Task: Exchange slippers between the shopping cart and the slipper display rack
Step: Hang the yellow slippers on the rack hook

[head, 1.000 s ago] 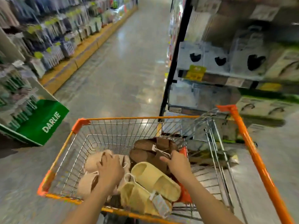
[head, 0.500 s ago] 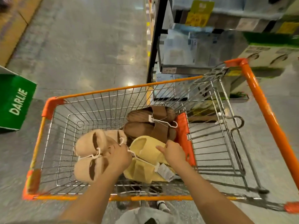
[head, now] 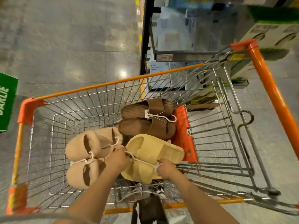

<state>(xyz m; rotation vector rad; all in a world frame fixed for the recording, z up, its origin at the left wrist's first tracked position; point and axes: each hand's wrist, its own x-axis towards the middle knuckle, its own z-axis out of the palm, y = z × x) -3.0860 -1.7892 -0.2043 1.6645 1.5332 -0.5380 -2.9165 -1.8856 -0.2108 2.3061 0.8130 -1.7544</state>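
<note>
The wire shopping cart [head: 113,83] with an orange rim stands below me and holds three slipper pairs. A fuzzy beige pair [head: 80,147] lies at the left, a brown pair [head: 145,128] at the back, and a yellow pair [head: 153,149] nearest me. A white hanger joins the yellow pair. My left hand [head: 118,159] is closed on that hanger's left end, close to the beige pair's hook. My right hand [head: 166,168] grips the hanger's right end against the lower yellow slipper. The slipper display rack is not in view.
A black-framed shelf unit [head: 145,38] with boxed goods stands just beyond the cart's far right corner. A green Darlie display [head: 6,101] sits at the left. The orange seat flap [head: 182,131] lies folded beside the brown pair. Grey floor stretches ahead on the left.
My view has tilted down onto the cart. My left hand left the beige pair and my right hand left the brown pair; both now hold the yellow pair's hanger.
</note>
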